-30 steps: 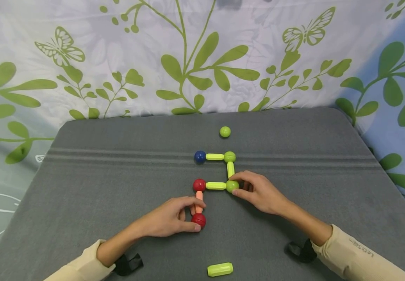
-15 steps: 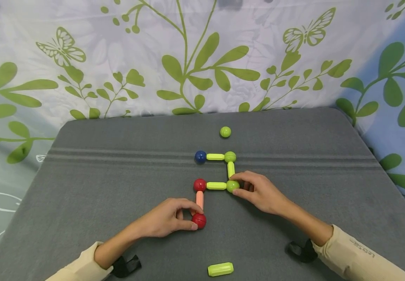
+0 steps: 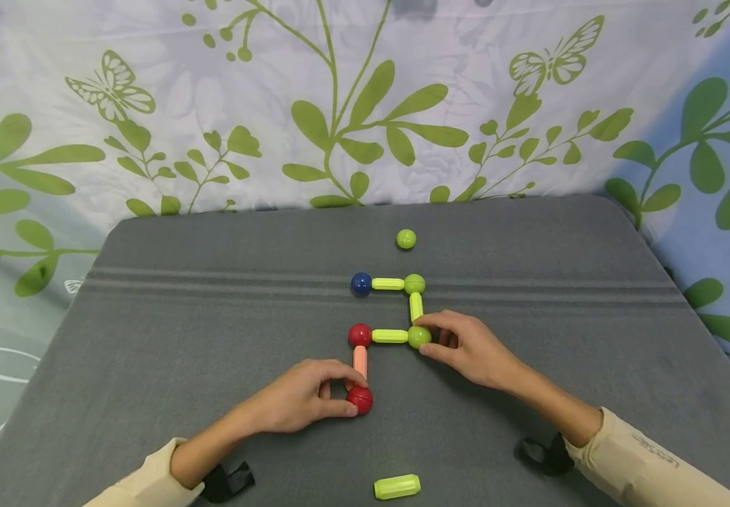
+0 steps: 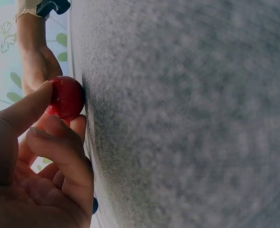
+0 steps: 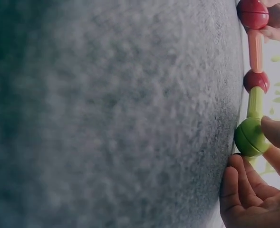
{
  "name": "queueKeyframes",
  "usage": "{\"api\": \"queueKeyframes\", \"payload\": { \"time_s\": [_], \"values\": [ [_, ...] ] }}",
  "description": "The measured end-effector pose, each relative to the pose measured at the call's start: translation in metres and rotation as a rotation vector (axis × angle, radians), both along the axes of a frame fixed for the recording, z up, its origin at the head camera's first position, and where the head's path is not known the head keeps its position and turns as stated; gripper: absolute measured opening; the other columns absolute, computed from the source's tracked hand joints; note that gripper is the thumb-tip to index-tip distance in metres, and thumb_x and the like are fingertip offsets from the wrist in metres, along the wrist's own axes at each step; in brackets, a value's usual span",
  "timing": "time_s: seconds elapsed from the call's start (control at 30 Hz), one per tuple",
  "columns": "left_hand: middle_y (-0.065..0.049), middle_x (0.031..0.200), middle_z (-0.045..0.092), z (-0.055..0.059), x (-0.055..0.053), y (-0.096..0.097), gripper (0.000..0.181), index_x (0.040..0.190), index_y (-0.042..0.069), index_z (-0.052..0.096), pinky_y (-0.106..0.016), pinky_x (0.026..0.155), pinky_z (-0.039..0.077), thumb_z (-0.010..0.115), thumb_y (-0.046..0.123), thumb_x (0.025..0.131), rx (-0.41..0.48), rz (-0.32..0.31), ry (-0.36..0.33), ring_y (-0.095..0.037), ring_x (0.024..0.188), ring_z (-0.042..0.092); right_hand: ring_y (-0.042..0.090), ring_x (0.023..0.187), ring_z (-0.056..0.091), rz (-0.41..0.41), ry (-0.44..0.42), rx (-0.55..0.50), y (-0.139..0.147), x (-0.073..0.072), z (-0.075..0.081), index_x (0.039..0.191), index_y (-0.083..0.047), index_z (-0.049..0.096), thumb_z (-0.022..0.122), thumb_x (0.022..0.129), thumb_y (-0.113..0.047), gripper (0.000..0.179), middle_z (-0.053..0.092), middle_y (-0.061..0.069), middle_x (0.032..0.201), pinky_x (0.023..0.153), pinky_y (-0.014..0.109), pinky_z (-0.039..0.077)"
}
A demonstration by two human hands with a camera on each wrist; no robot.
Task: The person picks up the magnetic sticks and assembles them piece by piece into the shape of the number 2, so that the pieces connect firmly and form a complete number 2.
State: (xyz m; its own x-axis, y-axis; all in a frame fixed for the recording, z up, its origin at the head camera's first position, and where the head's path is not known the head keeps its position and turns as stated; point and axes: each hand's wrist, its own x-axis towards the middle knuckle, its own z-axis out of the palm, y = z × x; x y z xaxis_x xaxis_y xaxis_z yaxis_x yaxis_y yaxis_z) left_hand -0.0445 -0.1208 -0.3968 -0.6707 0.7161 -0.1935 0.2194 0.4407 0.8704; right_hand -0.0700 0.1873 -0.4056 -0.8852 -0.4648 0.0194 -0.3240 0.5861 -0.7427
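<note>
A zigzag chain of balls and ribbed rods lies on the grey table. At its near end my left hand (image 3: 301, 398) pinches a red ball (image 4: 67, 98) between thumb and fingers. A salmon rod (image 3: 360, 364) joins that ball to a second red ball (image 3: 360, 335). From there a yellow-green rod (image 3: 390, 336) runs right to a green ball (image 5: 250, 137), which my right hand (image 3: 466, 345) grips with thumb and index finger. Another yellow-green rod (image 3: 416, 307) leads up to a farther green ball (image 3: 414, 284). One more rod (image 3: 388, 284) ends at a blue ball (image 3: 361, 284).
Beyond the chain sits a loose green ball (image 3: 405, 239). A loose yellow-green rod (image 3: 397, 486) lies near the front of the table (image 3: 212, 282). Behind the table hangs a leaf-patterned cloth (image 3: 225, 84). Black straps (image 3: 228, 482) show at both wrists.
My left fingers have drawn back from over the salmon rod to the near red ball, so more of the rod shows. The right hand has stayed in place on the green ball.
</note>
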Motion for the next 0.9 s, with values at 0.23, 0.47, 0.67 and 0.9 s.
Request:
{"api": "queueKeyframes", "payload": {
  "time_s": [0.23,0.47,0.67,0.9],
  "values": [
    [0.011,0.098,0.063,0.000,0.001,0.000,0.026,0.115,0.020,0.070,-0.022,0.055,0.045,0.076,0.022,0.089,0.005,0.004,-0.010,-0.003,0.054,0.049,0.006,0.072,0.056,-0.053,0.057,0.003,0.006,0.015,0.005,0.125,-0.014,0.066,0.077,0.088,-0.017,0.039,0.063,-0.005,0.096,0.062,0.028,0.049],
    [0.011,0.098,0.062,0.000,0.001,0.000,0.026,0.115,0.020,0.070,-0.022,0.055,0.044,0.076,0.022,0.090,0.001,0.003,-0.016,-0.004,0.054,0.049,0.007,0.076,0.058,-0.059,0.101,-0.135,-0.002,0.057,0.014,0.111,-0.013,0.070,0.080,0.085,-0.015,0.028,0.065,-0.005,0.092,0.065,0.030,0.051],
    [0.010,0.098,0.062,0.001,0.001,0.001,0.026,0.116,0.021,0.069,-0.022,0.054,0.044,0.075,0.023,0.090,-0.004,0.005,-0.021,-0.004,0.055,0.050,0.011,0.082,0.062,0.073,0.019,-0.261,-0.015,0.095,0.011,0.110,-0.014,0.067,0.078,0.087,-0.021,0.026,0.066,-0.005,0.094,0.070,0.029,0.053],
    [0.007,0.099,0.062,0.002,0.002,0.001,0.027,0.116,0.017,0.069,-0.022,0.053,0.043,0.075,0.023,0.090,0.017,-0.001,-0.024,-0.005,0.055,0.049,0.004,0.080,0.056,0.175,-0.042,-0.235,-0.023,0.114,-0.002,0.100,-0.022,0.064,0.081,0.085,-0.026,0.023,0.061,-0.011,0.091,0.066,0.024,0.049]
  ]
}}
